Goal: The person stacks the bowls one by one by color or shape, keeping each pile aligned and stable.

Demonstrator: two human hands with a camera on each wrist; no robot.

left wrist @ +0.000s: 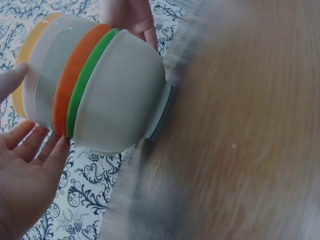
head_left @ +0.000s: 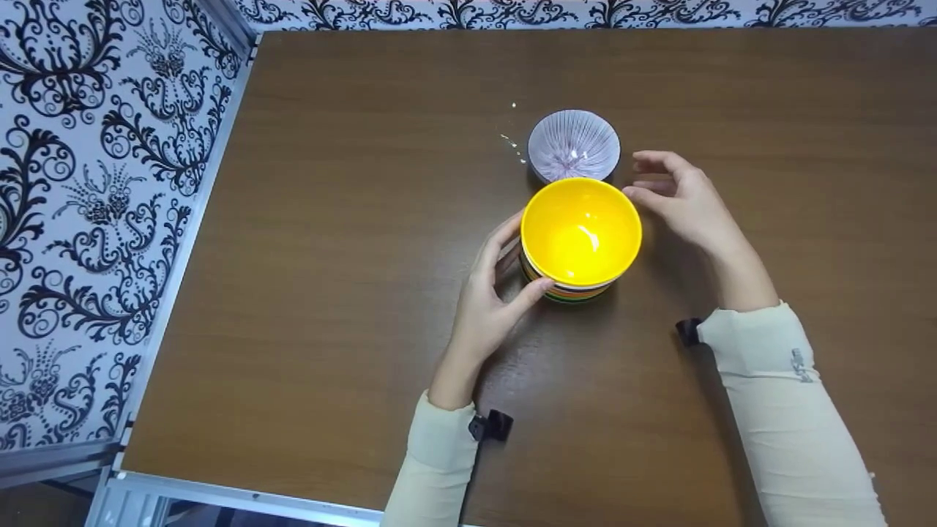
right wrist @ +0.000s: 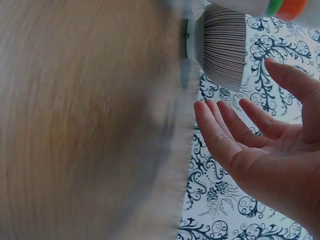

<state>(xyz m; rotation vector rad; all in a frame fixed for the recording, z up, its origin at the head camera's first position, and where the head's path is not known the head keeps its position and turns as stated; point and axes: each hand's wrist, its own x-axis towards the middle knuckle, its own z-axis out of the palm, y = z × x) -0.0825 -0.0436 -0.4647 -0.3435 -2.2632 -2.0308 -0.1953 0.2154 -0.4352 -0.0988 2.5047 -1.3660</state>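
Observation:
A stack of nested bowls [left wrist: 120, 95] stands upright on the table, with a yellow bowl [head_left: 582, 234] on top. Below it, the left wrist view shows pale, orange and green rims and a white bowl at the bottom. My left hand [head_left: 484, 315] holds the stack from its left side, thumb at the front near the top rim and fingers along the side. Just behind the stack sits a bowl with fine purplish stripes [head_left: 573, 143]. My right hand [head_left: 684, 197], holding nothing, has its loosely bent fingers near the stack's right rim and beside the striped bowl.
The brown wooden table [head_left: 351, 293] has a pale metal edge on the left and front. Small whitish specks [head_left: 512, 143] lie left of the striped bowl. Panels with a black scroll pattern [head_left: 88, 183] stand along the left and back.

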